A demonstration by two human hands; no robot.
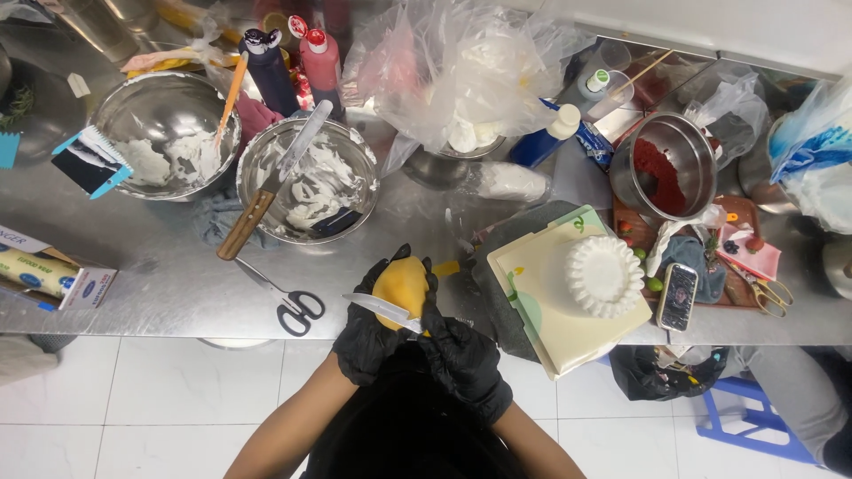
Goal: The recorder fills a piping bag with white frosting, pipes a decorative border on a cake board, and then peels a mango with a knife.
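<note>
We grip the mango (401,286) in our left hand (368,341) at the desk (169,279) edge; our right hand (461,355) is clamped on the knife (382,310), its blade across the fruit; the visible side looks peeled; scissors (288,297) lie at nine o'clock.

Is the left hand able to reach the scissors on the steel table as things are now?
Probably yes, but not at once. The scissors lie uncovered on the table, just left of the left hand, with nothing between them. However, that hand is cupping the yellow fruit, so it would have to let go first.
</note>
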